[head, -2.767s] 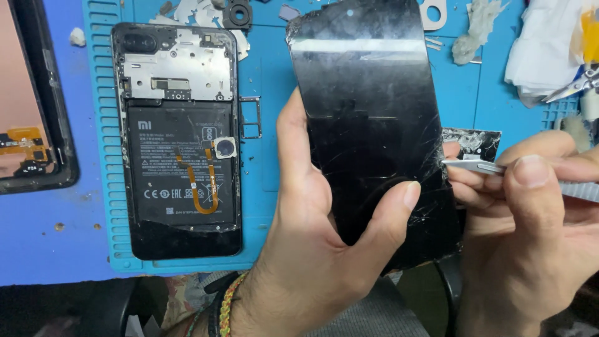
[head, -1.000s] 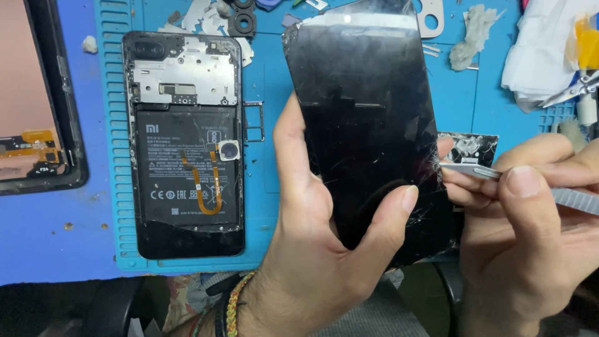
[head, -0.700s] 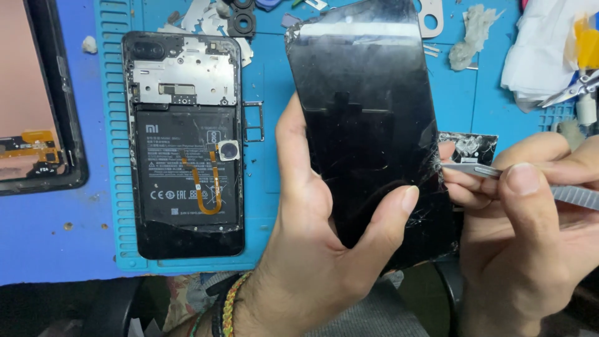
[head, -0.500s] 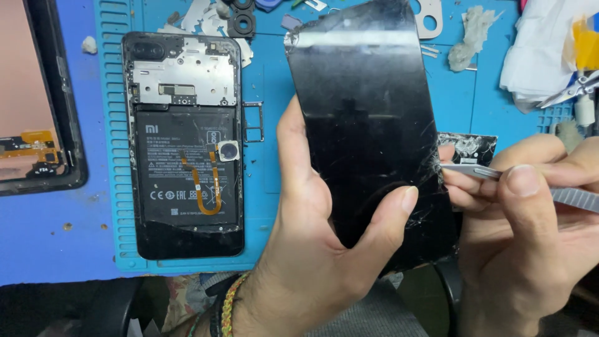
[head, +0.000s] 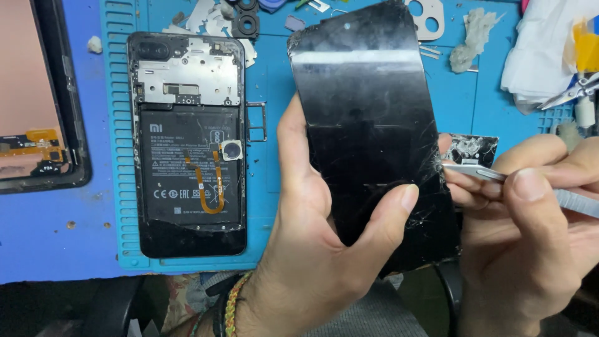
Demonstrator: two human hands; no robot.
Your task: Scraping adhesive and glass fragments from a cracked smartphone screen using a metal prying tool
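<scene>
Hands first. Your left hand [head: 312, 249] grips a black cracked screen [head: 368, 125] from behind, thumb on its lower front, fingers along its left edge; you hold it upright, tilted slightly, above the mat. Your right hand [head: 530, 231] pinches a flat metal blade [head: 474, 171] between thumb and fingers, its tip touching the screen's right edge where the cracks spread.

Mat [head: 274, 81]: teal, ribbed along its left border, lying on the blue desk [head: 56, 237]. On it, left of the screen, an opened phone [head: 187, 143] lies face down, back cover off, showing a battery, a metal shield plate and an orange flex cable. Beside it, a small SIM tray [head: 256, 122].

At the mat's top: metal scraps, camera rings, a grey wad [head: 471, 31]. Far right: white cloth [head: 543, 56] and tweezers [head: 571, 93]. Far left, on the desk: another phone frame [head: 59, 118].
</scene>
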